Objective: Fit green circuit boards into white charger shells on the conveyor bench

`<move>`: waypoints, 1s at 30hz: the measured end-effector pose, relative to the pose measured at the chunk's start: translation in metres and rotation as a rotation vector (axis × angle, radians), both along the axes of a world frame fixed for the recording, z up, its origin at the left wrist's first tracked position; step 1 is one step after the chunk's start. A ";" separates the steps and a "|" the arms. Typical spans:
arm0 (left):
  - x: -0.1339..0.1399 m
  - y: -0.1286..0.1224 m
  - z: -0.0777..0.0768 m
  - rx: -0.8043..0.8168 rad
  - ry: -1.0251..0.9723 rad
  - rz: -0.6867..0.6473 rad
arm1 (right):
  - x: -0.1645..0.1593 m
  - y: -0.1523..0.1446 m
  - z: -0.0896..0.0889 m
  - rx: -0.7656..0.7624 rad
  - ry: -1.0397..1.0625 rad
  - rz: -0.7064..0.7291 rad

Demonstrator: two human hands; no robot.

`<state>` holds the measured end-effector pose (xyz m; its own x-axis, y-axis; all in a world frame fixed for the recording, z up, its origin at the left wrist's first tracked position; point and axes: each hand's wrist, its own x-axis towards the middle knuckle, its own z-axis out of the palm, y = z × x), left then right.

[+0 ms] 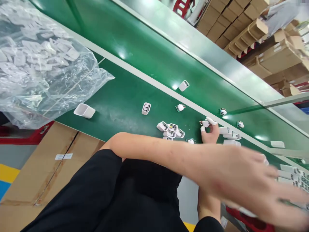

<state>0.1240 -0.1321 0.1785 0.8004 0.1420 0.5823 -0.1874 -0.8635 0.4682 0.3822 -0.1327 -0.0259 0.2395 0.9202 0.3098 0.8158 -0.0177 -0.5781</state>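
My right hand (pixel 210 132), with white finger cots on its thumb and index finger, pinches a small circuit board (pixel 205 123) with a white rounded part and prongs. Across the front reaches my left arm. My left hand (pixel 256 183) is at the lower right, blurred, its fingers stretched out and apart, near rows of white housings (pixel 287 174). Beside my right hand lie more white housings (pixel 230 132). To its left is a cluster of white housings with parts inside (pixel 171 132). Loose circuit boards (pixel 180 107) lie on the green surface.
A clear plastic bag of white pieces (pixel 48 64) covers the left end of the green bench (pixel 120 106). An empty white housing (pixel 84 111) lies beside it. A pale rail (pixel 145 77) separates bench and green belt (pixel 149 54). Cardboard boxes (pixel 277 54) stand beyond; another box (pixel 45 167) is below.
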 end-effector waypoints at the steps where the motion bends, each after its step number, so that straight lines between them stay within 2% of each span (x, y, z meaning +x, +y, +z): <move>1: 0.000 -0.011 -0.007 0.144 -0.054 -0.075 | 0.001 -0.001 -0.001 0.021 -0.004 -0.008; 3: 0.003 -0.030 -0.026 0.363 -0.130 -0.208 | 0.000 -0.001 -0.003 0.030 -0.009 0.005; 4: 0.005 -0.037 -0.036 0.408 -0.140 -0.261 | -0.001 0.000 -0.003 0.018 -0.013 0.013; 7: 0.013 -0.040 -0.059 0.378 -0.126 -0.340 | -0.005 0.002 -0.004 -0.013 0.015 -0.032; 9: 0.016 -0.033 -0.065 0.346 -0.108 -0.339 | -0.006 0.004 -0.004 -0.023 0.034 -0.074; 14: 0.016 -0.012 -0.062 0.324 -0.027 -0.288 | -0.005 0.007 -0.004 -0.056 -0.037 -0.032; 21: 0.011 0.000 -0.052 0.389 -0.008 -0.242 | -0.009 0.009 -0.006 -0.055 -0.100 0.008; 26: 0.004 0.010 -0.044 0.390 0.073 -0.324 | -0.005 0.009 -0.009 -0.021 -0.120 -0.128; 30: 0.006 0.017 -0.047 0.330 0.043 -0.317 | -0.009 0.008 -0.007 -0.003 -0.151 -0.287</move>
<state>0.1303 -0.1150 0.1314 0.7988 -0.3014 0.5207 -0.4531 -0.8707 0.1911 0.3736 -0.1243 -0.0330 0.4405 0.8228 0.3590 0.8540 -0.2609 -0.4501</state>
